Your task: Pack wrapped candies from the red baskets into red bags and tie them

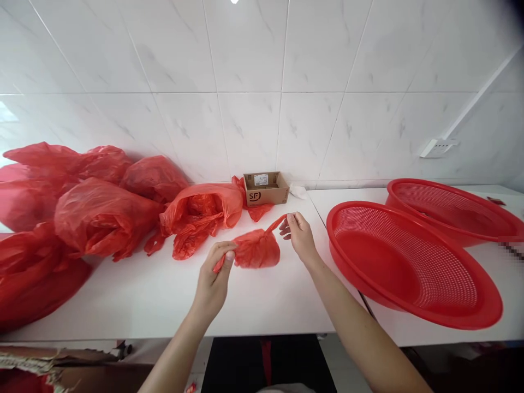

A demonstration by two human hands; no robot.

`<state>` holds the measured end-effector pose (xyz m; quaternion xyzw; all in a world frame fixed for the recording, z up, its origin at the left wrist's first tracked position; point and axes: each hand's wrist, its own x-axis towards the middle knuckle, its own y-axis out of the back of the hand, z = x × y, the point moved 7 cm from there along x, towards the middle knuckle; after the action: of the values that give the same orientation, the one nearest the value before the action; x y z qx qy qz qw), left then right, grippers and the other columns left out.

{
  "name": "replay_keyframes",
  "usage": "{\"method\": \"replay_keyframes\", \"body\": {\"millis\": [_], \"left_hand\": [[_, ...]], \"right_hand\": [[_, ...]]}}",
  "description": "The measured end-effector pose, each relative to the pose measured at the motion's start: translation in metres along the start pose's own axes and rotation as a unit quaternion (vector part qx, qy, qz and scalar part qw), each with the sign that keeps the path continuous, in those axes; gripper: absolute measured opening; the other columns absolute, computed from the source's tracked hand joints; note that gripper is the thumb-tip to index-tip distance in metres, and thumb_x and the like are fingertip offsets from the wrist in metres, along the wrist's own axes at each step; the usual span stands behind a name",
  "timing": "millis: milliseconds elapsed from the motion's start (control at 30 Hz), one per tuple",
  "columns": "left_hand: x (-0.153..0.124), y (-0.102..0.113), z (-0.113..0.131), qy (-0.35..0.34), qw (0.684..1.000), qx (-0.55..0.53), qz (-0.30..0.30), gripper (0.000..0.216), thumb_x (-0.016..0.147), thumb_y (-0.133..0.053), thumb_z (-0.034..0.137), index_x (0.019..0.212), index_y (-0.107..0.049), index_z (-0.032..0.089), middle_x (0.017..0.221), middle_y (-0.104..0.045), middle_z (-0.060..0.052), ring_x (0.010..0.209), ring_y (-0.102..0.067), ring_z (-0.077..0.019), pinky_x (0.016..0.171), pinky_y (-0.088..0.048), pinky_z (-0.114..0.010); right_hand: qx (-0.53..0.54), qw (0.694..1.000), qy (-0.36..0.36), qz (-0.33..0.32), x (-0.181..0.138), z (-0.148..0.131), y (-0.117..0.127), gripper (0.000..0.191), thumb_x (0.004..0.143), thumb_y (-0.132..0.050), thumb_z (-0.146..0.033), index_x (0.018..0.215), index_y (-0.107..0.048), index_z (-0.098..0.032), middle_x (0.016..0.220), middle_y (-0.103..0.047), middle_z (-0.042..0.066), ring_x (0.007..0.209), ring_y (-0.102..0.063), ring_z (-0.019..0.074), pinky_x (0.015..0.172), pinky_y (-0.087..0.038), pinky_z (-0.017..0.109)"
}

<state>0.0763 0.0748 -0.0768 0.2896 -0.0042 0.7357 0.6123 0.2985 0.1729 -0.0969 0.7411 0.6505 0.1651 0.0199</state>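
While the left hand [213,275] pinches one end of the small red bag [257,252] with fingers closed, the right hand [301,234] nips its twisted strip [275,224] between thumb and fingertips; the bag stretches left to right over the white table [282,311], strip pointing rightward and away, cardboard box [268,193] behind, bulging red bags [106,215] leftward, red baskets [380,262] rightward

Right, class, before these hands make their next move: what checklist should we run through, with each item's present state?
1. Left hand grips one end of the small red bag: ok.
2. Right hand pinches the bag's twisted strip: ok.
3. Right hand apart from the nearer red basket: ok.
4. Cardboard box upright, apart from both hands: ok.
5. Bag's contents identified: cannot tell.
6. Bag knotted tight: cannot tell.
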Motion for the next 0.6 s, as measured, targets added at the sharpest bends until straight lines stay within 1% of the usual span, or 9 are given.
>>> {"method": "replay_keyframes", "body": {"millis": [33,100,200,267,333,433,500,600], "left_hand": [[0.000,-0.008,-0.005,0.007,1.000,-0.010,0.006,0.035,0.096,-0.043,0.046,0.100,-0.066,0.020,0.112,-0.062,-0.009,0.108,-0.058,-0.0196,0.095,-0.046,-0.031],[-0.003,-0.023,-0.020,0.035,0.999,-0.014,0.017,0.037,0.097,-0.040,0.045,0.110,-0.063,0.020,0.117,-0.061,-0.009,0.112,-0.058,-0.0196,0.098,-0.045,-0.033],[-0.014,-0.039,-0.043,0.067,0.997,0.006,0.033,0.039,0.098,-0.037,0.043,0.122,-0.059,0.021,0.121,-0.059,-0.010,0.115,-0.057,-0.0206,0.098,-0.046,-0.035],[-0.021,-0.046,-0.055,0.080,0.996,0.028,0.034,0.039,0.098,-0.038,0.041,0.126,-0.059,0.024,0.121,-0.059,-0.010,0.113,-0.058,-0.0216,0.098,-0.046,-0.037],[-0.024,-0.049,-0.064,0.088,0.995,0.048,0.019,0.038,0.098,-0.038,0.038,0.128,-0.059,0.027,0.120,-0.063,-0.008,0.109,-0.060,-0.0221,0.096,-0.046,-0.039],[-0.025,-0.048,-0.075,0.095,0.993,0.068,-0.019,0.037,0.096,-0.039,0.032,0.126,-0.060,0.030,0.122,-0.067,-0.003,0.105,-0.064,-0.0218,0.092,-0.048,-0.037],[-0.025,-0.045,-0.080,0.098,0.991,0.077,-0.044,0.037,0.095,-0.040,0.029,0.125,-0.062,0.031,0.121,-0.069,-0.001,0.103,-0.066,-0.0217,0.090,-0.049,-0.036],[-0.028,-0.041,-0.085,0.104,0.988,0.080,-0.079,0.036,0.094,-0.042,0.028,0.122,-0.065,0.030,0.116,-0.072,0.000,0.102,-0.067,-0.0222,0.088,-0.050,-0.034]], "right_hand": [[-0.003,1.000,-0.002,0.004,-0.006,0.007,-0.007,0.033,0.096,-0.027,-0.050,0.086,-0.043,-0.023,0.080,-0.064,0.002,0.066,-0.065,0.0143,0.057,-0.050,0.025],[-0.023,1.000,-0.004,0.009,-0.020,0.020,-0.018,0.031,0.097,-0.025,-0.050,0.089,-0.041,-0.024,0.080,-0.064,0.001,0.066,-0.064,0.0154,0.058,-0.048,0.026],[-0.080,0.997,-0.001,0.014,-0.040,0.031,-0.032,0.028,0.098,-0.027,-0.048,0.095,-0.042,-0.025,0.083,-0.064,0.001,0.069,-0.062,0.0185,0.062,-0.045,0.030],[-0.122,0.992,0.008,0.007,-0.050,0.034,-0.040,0.026,0.098,-0.027,-0.047,0.099,-0.043,-0.026,0.086,-0.064,0.002,0.069,-0.061,0.0200,0.063,-0.042,0.031],[-0.155,0.988,0.023,-0.015,-0.055,0.035,-0.048,0.026,0.098,-0.026,-0.045,0.102,-0.043,-0.026,0.083,-0.064,0.001,0.066,-0.059,0.0206,0.061,-0.038,0.031],[-0.187,0.979,0.047,-0.058,-0.053,0.037,-0.055,0.026,0.098,-0.027,-0.044,0.101,-0.044,-0.025,0.073,-0.061,0.000,0.059,-0.056,0.0206,0.057,-0.033,0.029],[-0.201,0.975,0.058,-0.072,-0.047,0.041,-0.052,0.024,0.097,-0.029,-0.042,0.098,-0.045,-0.024,0.068,-0.058,0.000,0.057,-0.055,0.0208,0.056,-0.032,0.028],[-0.215,0.972,0.065,-0.069,-0.038,0.047,-0.040,0.024,0.097,-0.028,-0.041,0.095,-0.045,-0.024,0.063,-0.055,-0.001,0.055,-0.054,0.0207,0.055,-0.032,0.028]]}}
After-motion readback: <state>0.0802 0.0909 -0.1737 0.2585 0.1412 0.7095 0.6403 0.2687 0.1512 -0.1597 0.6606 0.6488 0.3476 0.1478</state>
